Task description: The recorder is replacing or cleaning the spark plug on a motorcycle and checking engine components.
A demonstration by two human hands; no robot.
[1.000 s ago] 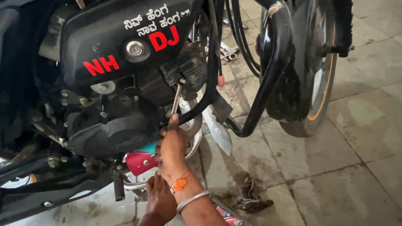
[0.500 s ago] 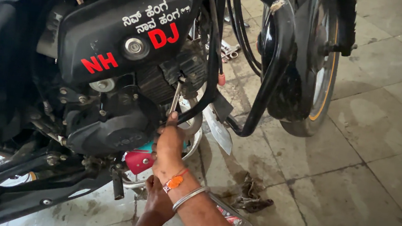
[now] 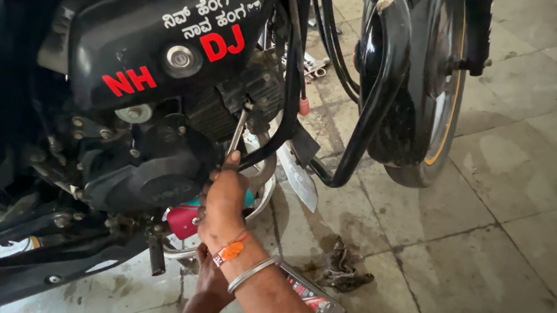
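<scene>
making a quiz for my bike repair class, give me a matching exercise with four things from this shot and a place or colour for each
Things:
1. metal tool
2. oily rag
3. front wheel
4. bangle

Descriptions:
A. crumpled on the tiled floor
B. silver, round the wrist
C. gripped in the right hand, tip at the engine
D. upper right, behind the black crash guard

Pairs: 1-C, 2-A, 3-D, 4-B

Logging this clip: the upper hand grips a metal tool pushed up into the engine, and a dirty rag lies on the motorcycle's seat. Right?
Not quite. The head view shows the rag on the tiled floor, not the seat. The hand does grip the tool at the engine.
</scene>
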